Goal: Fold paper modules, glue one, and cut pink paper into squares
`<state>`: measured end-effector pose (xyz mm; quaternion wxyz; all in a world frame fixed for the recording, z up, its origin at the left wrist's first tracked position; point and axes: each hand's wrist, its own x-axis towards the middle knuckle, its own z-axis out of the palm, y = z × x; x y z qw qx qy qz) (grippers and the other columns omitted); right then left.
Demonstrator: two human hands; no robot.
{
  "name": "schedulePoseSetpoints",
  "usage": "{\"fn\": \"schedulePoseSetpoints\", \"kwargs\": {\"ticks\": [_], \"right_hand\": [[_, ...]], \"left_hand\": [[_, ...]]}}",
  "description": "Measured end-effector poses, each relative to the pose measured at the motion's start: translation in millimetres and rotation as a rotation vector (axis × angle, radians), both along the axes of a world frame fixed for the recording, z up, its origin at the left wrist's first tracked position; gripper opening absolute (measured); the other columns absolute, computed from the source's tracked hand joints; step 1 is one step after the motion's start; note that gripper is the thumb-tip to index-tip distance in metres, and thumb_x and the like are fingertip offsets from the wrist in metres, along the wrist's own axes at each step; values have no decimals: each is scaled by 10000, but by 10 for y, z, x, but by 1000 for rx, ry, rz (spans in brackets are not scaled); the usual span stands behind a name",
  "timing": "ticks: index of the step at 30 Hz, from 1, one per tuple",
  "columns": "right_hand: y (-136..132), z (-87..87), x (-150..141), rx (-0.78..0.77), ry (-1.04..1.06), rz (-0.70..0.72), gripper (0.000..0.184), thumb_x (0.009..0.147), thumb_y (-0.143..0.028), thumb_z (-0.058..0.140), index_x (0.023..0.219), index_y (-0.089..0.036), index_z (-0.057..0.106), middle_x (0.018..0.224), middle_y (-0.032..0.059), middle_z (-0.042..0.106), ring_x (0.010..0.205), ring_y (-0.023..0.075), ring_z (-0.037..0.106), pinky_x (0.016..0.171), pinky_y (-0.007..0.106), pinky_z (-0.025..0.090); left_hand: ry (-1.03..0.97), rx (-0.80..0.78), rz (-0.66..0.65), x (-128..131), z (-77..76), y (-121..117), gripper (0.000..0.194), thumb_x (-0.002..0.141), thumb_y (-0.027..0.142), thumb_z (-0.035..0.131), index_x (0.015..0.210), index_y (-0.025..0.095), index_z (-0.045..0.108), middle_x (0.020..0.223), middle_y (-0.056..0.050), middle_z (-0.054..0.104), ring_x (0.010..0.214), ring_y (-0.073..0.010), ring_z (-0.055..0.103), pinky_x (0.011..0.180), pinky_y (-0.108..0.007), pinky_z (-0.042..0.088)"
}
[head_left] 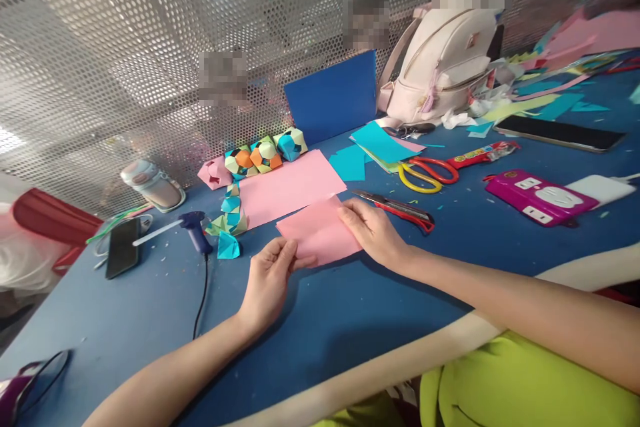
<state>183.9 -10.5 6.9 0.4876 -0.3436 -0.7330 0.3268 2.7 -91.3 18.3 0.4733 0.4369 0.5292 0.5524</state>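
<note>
Rn 2 hands (269, 273) (376, 230) hold ppr (323, 230) nr 1 cutter (396, 209).

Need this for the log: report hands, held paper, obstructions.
Left hand holding pink paper at left; right hand at right. Nothing lying on it; larger pink sheet just beyond. Utility knife close by right hand.

A blue tabletop (145, 340), edged with a pale band at the bottom of the frame, is strewn with small scraps. At left, a dark phone (123, 250), a glue gun (199, 230) and a bottle (156, 188) are set down. In the centre, a large pink sheet (285, 188) is laid flat. Right of centre, a red-handled cutter (400, 208) and scissors (433, 172) are placed; farther right, a purple power strip (537, 199) and another phone (557, 133) are seen. At upper right, a pale backpack (435, 73) is stood.
</note>
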Motion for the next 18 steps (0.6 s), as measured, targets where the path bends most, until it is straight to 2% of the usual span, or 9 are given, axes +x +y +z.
{"fn": "schedulePoseSetpoints", "kwargs": {"ticks": [5, 13, 18], "right_hand": [[-33, 70, 11, 9, 34, -27, 433, 916, -589, 366, 681, -227, 388, 572, -45, 358, 539, 114, 349, 531, 253, 310], [22, 50, 23, 115, 17, -91, 415, 944, -518, 347, 643, -233, 340, 553, -43, 332, 524, 116, 324, 555, 278, 303], [4, 105, 58, 24, 68, -62, 432, 957, -517, 292, 635, -229, 312, 590, -40, 309, 559, 115, 325, 550, 265, 289]], "left_hand": [[64, -12, -65, 4, -28, -45, 312, 795, 428, 656, 675, 168, 530, 670, 50, 447, 664, -145, 670, 686, -250, 541], [3, -49, -71, 67, 73, -57, 321, 760, 422, 700, 653, 159, 549, 642, 55, 417, 619, -130, 661, 675, -240, 557], [-35, -48, -14, 64, 104, -24, 304, 730, 412, 734, 707, 145, 589, 665, 56, 490, 610, -104, 649, 678, -210, 546]]}}
